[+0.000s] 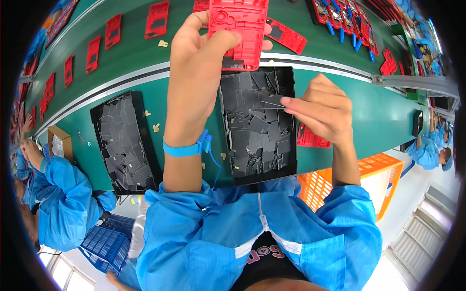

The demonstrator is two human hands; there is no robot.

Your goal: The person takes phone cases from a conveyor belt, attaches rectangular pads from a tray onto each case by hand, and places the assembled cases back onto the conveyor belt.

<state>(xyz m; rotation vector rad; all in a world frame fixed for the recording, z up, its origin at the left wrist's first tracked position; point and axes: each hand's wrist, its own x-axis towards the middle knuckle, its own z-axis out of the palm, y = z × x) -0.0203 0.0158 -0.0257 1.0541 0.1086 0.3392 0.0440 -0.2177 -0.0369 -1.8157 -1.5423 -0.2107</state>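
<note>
Your left hand (199,63) grips the red plastic panel (239,30) at 12 o'clock, back facing you — right hand (321,109) pinches a dark pad (270,101) over the black tray (257,125), ready to stick.

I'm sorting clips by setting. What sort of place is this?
Most likely a factory assembly line. A green conveyor belt carries many identical red plastic parts, black trays hold small dark pads, and workers wear blue smocks. The left hand holds a red part and wears a blue wrist strap.
</note>
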